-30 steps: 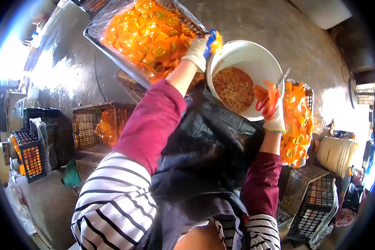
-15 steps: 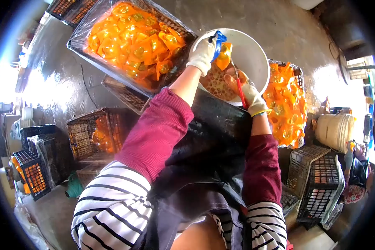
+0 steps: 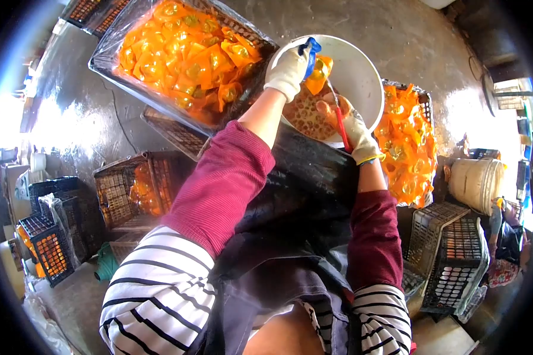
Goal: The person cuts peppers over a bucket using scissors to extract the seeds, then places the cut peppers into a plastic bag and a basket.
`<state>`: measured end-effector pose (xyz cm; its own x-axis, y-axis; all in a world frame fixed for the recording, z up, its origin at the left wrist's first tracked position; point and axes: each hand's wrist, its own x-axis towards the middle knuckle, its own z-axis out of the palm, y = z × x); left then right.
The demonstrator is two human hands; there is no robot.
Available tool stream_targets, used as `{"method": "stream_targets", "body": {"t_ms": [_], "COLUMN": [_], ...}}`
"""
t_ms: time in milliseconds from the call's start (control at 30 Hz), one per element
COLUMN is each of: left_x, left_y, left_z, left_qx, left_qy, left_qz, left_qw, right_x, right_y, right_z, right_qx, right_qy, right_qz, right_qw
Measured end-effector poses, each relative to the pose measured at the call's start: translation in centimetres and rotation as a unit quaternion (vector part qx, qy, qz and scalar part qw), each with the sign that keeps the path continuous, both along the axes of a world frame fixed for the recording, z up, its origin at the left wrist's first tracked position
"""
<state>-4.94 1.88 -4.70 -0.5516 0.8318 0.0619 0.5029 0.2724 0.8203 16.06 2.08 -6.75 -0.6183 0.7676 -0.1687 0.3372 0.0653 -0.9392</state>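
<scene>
My gloved left hand [image 3: 291, 68], with blue on its fingertips, is closed on an orange bag [image 3: 318, 74] with a shiny knotted part, held over the white bucket [image 3: 370, 83]. My right hand [image 3: 350, 127], in a glove with orange fingertips, is wrapped round red-handled scissors [image 3: 341, 123]. The scissor blades point up at the underside of the bag. Small round pieces [image 3: 309, 115] lie in the bottom of the bucket. A plastic-lined crate [image 3: 109, 74] of orange bags [image 3: 186, 56] is left of the bucket, and more orange bags [image 3: 405, 145] fill a crate on its right.
Brown crates [image 3: 127, 189] lie at the left, with black crates [image 3: 53, 248] beyond. More crates [image 3: 453, 266] stand at the lower right below a cream bucket [image 3: 477, 183]. A black apron [image 3: 302, 195] covers my front. The grey floor [image 3: 314, 18] looks wet.
My left hand has brought the orange bag from the bucket's left rim over its inside. My right hand has moved inward, and the scissors now meet the bag. The view has shifted slightly.
</scene>
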Motion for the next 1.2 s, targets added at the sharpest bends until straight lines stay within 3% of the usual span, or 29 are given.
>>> {"method": "stream_targets", "body": {"t_ms": [167, 300, 400, 433, 467, 600, 633, 667, 700, 767, 833, 867, 933, 967, 1000, 1067, 1133, 1200], "left_x": [0.4, 0.0, 1.0, 1.8, 3.0, 7.5, 8.7, 10.4, 12.2, 15.6, 19.4, 20.9, 24.0, 25.4, 26.4, 28.6, 30.4, 31.3], "left_y": [-0.2, 0.3, 0.9, 1.0, -0.7, -0.4, 0.5, 1.7, 2.6, 2.5, 5.6, 5.1, 3.9, 2.4, 1.6, 2.7, 2.7, 2.3], "left_z": [0.7, 0.7, 1.5, 1.6, 4.9, 5.2, 4.3, 3.2, 3.0, 3.0, -4.0, -3.7, -2.9, -0.6, 0.3, -2.9, -3.5, -2.3], "left_qx": [0.006, -0.005, 0.059, 0.155, 0.136, -0.011, 0.018, 0.001, -0.005, -0.024, 0.0, -0.017, -0.049, -0.046, -0.041, -0.028, -0.103, -0.087], "left_qy": [-0.001, -0.064, -0.337, -0.565, -0.61, -0.572, -0.348, -0.154, 0.048, 0.122, -0.21, -0.19, -0.149, -0.039, 0.072, -0.167, -0.367, -0.478], "left_qz": [-0.008, -0.027, -0.065, -0.121, -0.15, -0.282, -0.355, -0.397, -0.413, -0.381, -0.334, -0.333, -0.331, -0.342, -0.348, -0.347, -0.248, -0.227], "left_qw": [1.0, 0.998, 0.937, 0.801, 0.766, 0.77, 0.868, 0.905, 0.909, 0.916, 0.919, 0.924, 0.93, 0.938, 0.934, 0.923, 0.89, 0.844], "right_x": [0.2, 0.4, 1.8, 3.0, 4.4, 10.3, 11.4, 12.6, 13.5, 15.5, 17.7, 19.7, 21.3, 21.9, 23.2, 25.1, 26.4, 27.9], "right_y": [0.0, -0.6, 0.0, 0.4, 0.4, 0.7, 0.0, -0.6, -1.1, -2.3, -2.8, -2.8, -4.3, -3.9, -4.0, -4.5, -4.3, -4.1], "right_z": [0.8, 4.6, 6.1, 7.2, 8.7, 9.4, 9.4, 8.9, 7.8, 6.9, 5.5, 2.9, 2.9, 1.7, 0.9, 0.6, -1.2, -2.6], "right_qx": [-0.116, -0.115, -0.115, -0.104, -0.096, -0.1, -0.125, -0.152, -0.167, -0.19, -0.184, -0.179, -0.182, -0.128, -0.146, -0.184, -0.174, -0.222], "right_qy": [0.069, -0.019, -0.02, -0.024, -0.028, -0.038, -0.002, 0.036, 0.089, 0.085, 0.082, 0.141, 0.157, 0.116, 0.131, 0.163, 0.171, 0.119], "right_qz": [0.0, -0.008, -0.051, -0.079, -0.109, -0.138, -0.157, -0.176, -0.193, -0.229, -0.262, -0.238, -0.286, -0.284, -0.28, -0.268, -0.256, -0.3], "right_qw": [0.991, 0.993, 0.992, 0.991, 0.989, 0.985, 0.98, 0.972, 0.963, 0.951, 0.944, 0.944, 0.928, 0.943, 0.94, 0.932, 0.935, 0.92]}}
